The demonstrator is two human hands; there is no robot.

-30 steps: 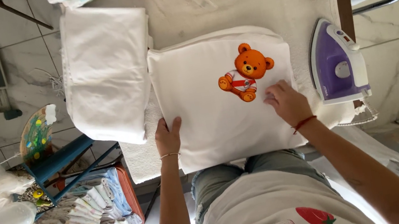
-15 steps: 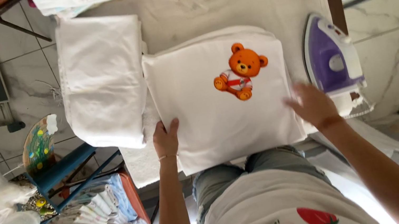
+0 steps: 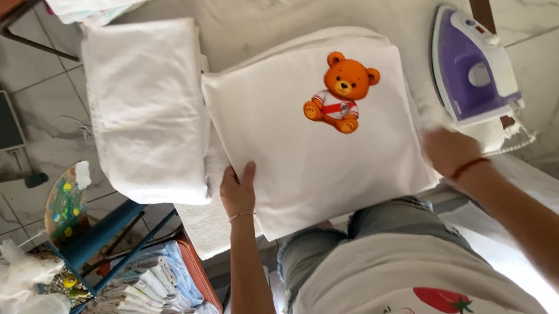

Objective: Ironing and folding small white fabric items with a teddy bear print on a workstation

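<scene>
Our left grip (image 3: 239,192) lies open, flat on the white shirt (image 3: 315,144); our right grip (image 3: 449,149) hangs open at its edge, near the iron (image 3: 471,70)

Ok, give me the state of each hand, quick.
Left hand: open, flat on the white folded cloth.
Right hand: beside the purple iron; grip cannot be told.

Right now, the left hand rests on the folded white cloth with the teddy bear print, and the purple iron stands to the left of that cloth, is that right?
Not quite: the head view shows the purple iron to the right of the cloth, near the right hand. The left hand does rest on its edge.
</scene>
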